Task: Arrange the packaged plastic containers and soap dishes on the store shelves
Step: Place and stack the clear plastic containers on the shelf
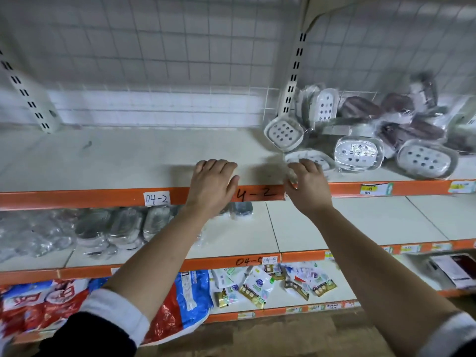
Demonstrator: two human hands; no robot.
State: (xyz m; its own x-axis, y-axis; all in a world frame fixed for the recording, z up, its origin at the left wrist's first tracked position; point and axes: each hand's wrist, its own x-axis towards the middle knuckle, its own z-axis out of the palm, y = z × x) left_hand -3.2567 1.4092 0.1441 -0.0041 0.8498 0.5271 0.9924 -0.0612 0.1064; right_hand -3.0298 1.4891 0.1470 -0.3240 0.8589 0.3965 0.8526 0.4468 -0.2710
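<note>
The left hand rests on the front of the top shelf, palm down, its fingers loosely bent with the tips on the bare white board, holding nothing. The right hand reaches over the shelf's orange edge strip just beside it, fingers spread and bent towards the nearest packaged soap dish, a white one with round holes that lies flat at the front of the shelf. The fingertips are at its clear wrap, and crinkled plastic shows by the thumb, but whether the hand actually pinches the wrap cannot be told. That dish belongs to a loose pile of wrapped soap dishes heaped on the right part of the top shelf against the wire grid back, white ones in front and to the left, brown ones behind and to the right, several tilted or leaning on each other. A handwritten label reading 04-2 is stuck on the orange strip left of the left hand. On the middle shelf below, wrapped plastic containers stand crowded at the left. The lowest shelf holds red and blue bags at the left and small sachets in the middle. Both forearms are bare, with a dark sleeve and white cuff pushed back.
</note>
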